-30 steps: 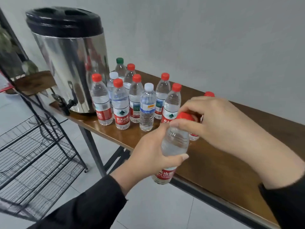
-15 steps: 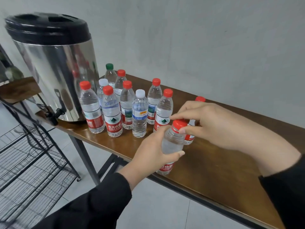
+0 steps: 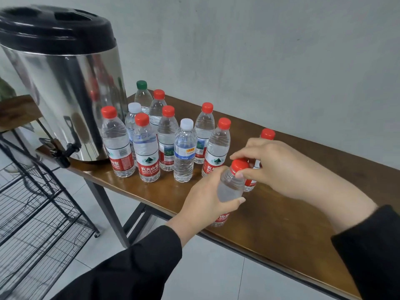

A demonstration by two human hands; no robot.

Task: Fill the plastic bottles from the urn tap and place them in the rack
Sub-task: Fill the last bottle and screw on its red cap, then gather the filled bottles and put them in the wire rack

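While gripping the body of a clear plastic bottle (image 3: pixel 229 187) with the left hand (image 3: pixel 205 204), pinching its red cap (image 3: pixel 239 164) between thumb and fingers of the right hand (image 3: pixel 281 167). Bottle resting on the wooden table (image 3: pixel 281 224), near its front edge, between the two hands. Looks empty or nearly so, though hard to tell through the clear wall.

Judged step: unscrewing the cap before filling. Nothing filled from this bottle's turn yet, nothing racked.

Just beyond the hands, a cluster of capped bottles (image 3: pixel 164 137), mostly red-topped, two white, one green. Further left of the left hand, the steel urn (image 3: pixel 65 94) with its black tap (image 3: pixel 62 153) overhanging the table end. Below and left of that, the black wire rack (image 3: pixel 39 213).

Next move likely calls for twisting the cap free, keeping it in the right hand, then carrying the open bottle leftward and setting its mouth squarely under the tap before opening it.
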